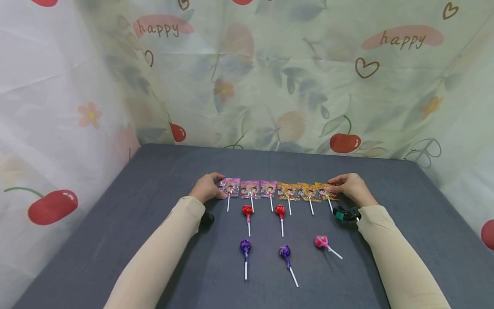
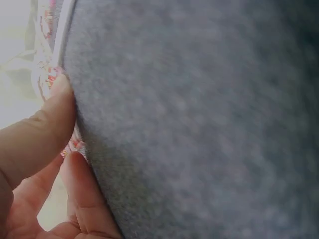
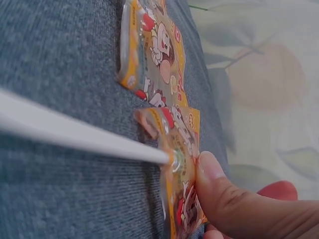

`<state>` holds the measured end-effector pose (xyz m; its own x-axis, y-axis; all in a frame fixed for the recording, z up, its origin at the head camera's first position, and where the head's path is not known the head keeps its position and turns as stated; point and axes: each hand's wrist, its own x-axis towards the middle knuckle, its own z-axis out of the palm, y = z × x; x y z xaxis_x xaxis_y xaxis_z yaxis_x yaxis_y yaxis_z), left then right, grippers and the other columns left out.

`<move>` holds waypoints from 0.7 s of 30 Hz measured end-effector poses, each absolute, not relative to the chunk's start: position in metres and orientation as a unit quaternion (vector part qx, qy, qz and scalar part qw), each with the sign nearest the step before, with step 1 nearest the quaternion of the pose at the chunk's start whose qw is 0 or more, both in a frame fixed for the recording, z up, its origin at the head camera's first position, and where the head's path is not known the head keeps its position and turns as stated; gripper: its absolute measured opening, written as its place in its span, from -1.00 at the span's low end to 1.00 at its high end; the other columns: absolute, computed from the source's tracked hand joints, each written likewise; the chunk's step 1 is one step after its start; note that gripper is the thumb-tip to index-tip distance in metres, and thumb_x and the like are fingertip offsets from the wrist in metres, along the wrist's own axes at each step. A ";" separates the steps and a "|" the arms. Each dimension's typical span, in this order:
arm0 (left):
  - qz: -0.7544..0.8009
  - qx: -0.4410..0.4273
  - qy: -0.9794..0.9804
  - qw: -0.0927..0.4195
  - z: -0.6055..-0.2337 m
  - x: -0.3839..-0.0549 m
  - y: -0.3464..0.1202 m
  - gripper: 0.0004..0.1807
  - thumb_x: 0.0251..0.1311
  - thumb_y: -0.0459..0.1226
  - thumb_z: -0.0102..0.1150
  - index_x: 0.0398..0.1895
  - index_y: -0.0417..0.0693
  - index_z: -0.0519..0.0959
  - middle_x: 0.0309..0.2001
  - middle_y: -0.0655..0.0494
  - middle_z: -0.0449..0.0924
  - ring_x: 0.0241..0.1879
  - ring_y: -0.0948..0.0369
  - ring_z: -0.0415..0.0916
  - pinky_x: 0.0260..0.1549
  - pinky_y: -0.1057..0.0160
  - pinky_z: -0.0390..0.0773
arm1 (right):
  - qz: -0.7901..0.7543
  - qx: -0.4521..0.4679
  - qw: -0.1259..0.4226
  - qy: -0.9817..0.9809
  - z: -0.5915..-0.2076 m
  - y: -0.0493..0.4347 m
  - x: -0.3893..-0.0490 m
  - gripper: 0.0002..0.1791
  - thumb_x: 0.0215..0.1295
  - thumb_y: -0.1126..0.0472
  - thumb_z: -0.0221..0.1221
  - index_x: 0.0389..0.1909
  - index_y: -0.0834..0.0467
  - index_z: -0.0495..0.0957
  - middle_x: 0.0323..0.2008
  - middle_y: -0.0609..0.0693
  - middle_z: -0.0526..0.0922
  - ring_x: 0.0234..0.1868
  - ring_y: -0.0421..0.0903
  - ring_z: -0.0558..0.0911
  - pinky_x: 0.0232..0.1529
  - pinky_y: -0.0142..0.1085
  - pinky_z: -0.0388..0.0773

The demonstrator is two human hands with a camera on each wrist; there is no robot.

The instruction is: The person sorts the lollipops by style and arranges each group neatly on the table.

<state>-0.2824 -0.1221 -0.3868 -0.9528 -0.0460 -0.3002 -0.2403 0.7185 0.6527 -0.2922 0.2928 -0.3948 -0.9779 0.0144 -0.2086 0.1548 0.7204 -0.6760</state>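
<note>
A row of flat-wrapped lollipops lies across the far part of the table, pink wrappers on the left and yellow on the right. At the left end, my left hand (image 1: 207, 188) pinches the edge of a pink-wrapped lollipop (image 1: 231, 187) between thumb and fingers. My right hand (image 1: 353, 189) holds the yellow-wrapped lollipop (image 1: 323, 191) at the other end; in the right wrist view its thumb (image 3: 217, 181) lies on the wrapper and the white stick (image 3: 84, 132) points toward the camera. Between them stand more pink (image 1: 250, 189) and yellow (image 1: 288, 191) wrappers, sticks facing me.
Nearer me lie two red round lollipops (image 1: 247, 210) (image 1: 280, 210), two purple ones (image 1: 245, 246) (image 1: 284, 251) and a pink one (image 1: 321, 241) with its stick slanting right. A dark grey cloth covers the table (image 1: 115, 257). Printed curtains (image 1: 266, 86) hang behind and beside it.
</note>
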 end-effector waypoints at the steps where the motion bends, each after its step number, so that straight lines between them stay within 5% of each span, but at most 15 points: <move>1: 0.369 -0.080 0.916 0.134 -0.387 -0.282 -0.122 -0.31 0.03 -0.34 0.42 0.30 0.06 0.44 0.41 -0.17 0.23 0.28 -0.09 0.25 0.29 -0.15 0.23 | -0.371 0.043 0.095 0.923 -0.395 0.293 -0.292 -0.54 0.26 0.16 0.28 0.08 0.38 0.55 0.04 0.30 0.59 -0.07 0.04 0.49 -0.13 -0.22 0.44; 13: 0.416 -0.094 0.892 0.149 -0.390 -0.288 -0.128 -0.33 0.04 -0.31 0.42 0.29 0.01 0.45 0.41 -0.18 0.21 0.31 -0.06 0.22 0.33 -0.08 0.19 | -0.379 0.049 0.102 0.918 -0.398 0.296 -0.292 -0.52 0.28 0.16 0.26 0.13 0.35 0.52 0.10 0.32 0.55 0.00 0.09 0.46 -0.02 -0.12 0.43; 21: 0.542 -0.152 0.813 0.151 -0.385 -0.290 -0.126 -0.49 0.23 -0.37 0.22 0.27 -0.07 0.45 0.07 -0.11 0.51 -0.16 0.16 0.51 -0.10 0.22 0.55 | -0.379 0.058 0.096 0.919 -0.399 0.296 -0.294 -0.54 0.28 0.19 0.26 0.12 0.35 0.53 0.08 0.30 0.56 -0.02 0.06 0.46 -0.03 -0.14 0.44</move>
<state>-0.2896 -0.1260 -0.3853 -0.9081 -0.0825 -0.4106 -0.4108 0.3662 0.8349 -0.2938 0.2959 -0.3991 -0.9748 0.0336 -0.2205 0.1793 0.7061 -0.6850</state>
